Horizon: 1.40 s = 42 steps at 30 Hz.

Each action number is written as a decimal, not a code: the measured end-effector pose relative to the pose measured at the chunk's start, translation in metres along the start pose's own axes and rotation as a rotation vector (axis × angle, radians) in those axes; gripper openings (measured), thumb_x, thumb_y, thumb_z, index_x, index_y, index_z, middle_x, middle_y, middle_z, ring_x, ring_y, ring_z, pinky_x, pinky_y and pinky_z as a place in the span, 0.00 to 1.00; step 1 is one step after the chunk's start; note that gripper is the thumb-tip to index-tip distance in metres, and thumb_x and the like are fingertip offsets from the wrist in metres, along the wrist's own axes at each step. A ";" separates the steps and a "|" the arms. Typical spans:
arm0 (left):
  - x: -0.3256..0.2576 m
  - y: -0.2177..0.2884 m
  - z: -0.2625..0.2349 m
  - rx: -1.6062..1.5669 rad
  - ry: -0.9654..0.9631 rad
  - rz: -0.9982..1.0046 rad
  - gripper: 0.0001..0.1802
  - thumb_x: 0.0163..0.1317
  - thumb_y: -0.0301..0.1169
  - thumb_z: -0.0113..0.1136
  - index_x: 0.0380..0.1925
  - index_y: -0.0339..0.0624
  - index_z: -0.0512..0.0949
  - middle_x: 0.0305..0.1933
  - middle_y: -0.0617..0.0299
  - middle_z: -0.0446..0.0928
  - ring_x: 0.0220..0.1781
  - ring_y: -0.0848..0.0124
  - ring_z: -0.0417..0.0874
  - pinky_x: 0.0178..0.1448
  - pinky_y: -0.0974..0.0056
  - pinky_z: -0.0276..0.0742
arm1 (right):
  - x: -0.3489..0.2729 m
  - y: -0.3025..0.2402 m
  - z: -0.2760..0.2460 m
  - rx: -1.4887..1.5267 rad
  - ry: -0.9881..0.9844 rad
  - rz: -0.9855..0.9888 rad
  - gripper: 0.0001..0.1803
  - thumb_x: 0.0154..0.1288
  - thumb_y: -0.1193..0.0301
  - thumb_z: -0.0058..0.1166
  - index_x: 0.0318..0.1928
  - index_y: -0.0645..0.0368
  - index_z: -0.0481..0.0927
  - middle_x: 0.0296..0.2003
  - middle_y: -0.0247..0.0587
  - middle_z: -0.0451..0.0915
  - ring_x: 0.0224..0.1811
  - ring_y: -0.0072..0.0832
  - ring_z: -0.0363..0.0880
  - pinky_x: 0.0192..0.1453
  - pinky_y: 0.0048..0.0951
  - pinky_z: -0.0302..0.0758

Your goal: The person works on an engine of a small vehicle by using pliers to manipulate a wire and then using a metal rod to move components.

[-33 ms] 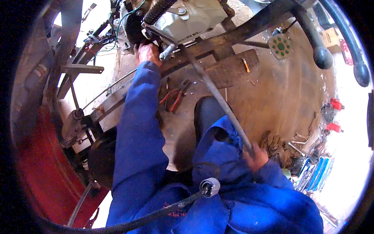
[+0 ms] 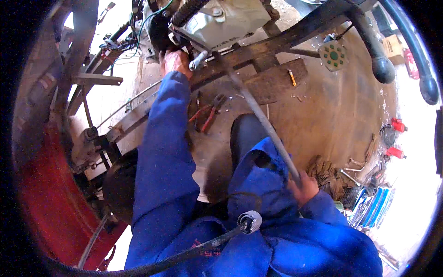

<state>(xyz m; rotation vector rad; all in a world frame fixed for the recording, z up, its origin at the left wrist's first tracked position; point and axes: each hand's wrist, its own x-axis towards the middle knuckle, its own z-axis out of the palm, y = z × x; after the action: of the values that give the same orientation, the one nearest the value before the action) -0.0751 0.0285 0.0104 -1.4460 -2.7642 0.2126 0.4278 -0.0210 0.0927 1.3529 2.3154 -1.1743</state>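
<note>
My right hand (image 2: 306,188) is wrapped round the lower end of a long grey metal pipe (image 2: 264,122). The pipe slants up and left across the frame beam (image 2: 258,55). Its far end meets a thinner metal bar (image 2: 191,40) at the pale engine casing (image 2: 226,23). My left hand (image 2: 176,63) reaches in beside the casing, fingers curled at a dark part; what they grip is hidden. A shiny metal cylinder (image 2: 199,60) sticks out right beside that hand.
Red-handled pliers (image 2: 208,115) lie on the brown floor by the beam. A yellow marker-like stick (image 2: 292,77) rests on a flat board. Black curved bars with rounded ends (image 2: 382,69) jut in at upper right. Wrenches (image 2: 353,177) and rags lie right; a red panel (image 2: 46,194) stands left.
</note>
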 end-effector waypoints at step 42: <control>-0.001 0.004 -0.014 -0.102 -0.038 -0.054 0.09 0.39 0.32 0.62 0.24 0.53 0.84 0.33 0.58 0.82 0.49 0.60 0.78 0.64 0.54 0.61 | -0.005 0.033 0.059 -0.132 0.014 -0.018 0.19 0.51 0.66 0.56 0.41 0.62 0.69 0.24 0.57 0.77 0.29 0.57 0.76 0.35 0.52 0.72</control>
<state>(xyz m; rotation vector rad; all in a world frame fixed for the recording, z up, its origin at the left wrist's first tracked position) -0.0706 0.0313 0.0240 -1.3998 -2.8803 0.1013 0.4459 -0.0585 0.0387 1.3010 2.3731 -1.0000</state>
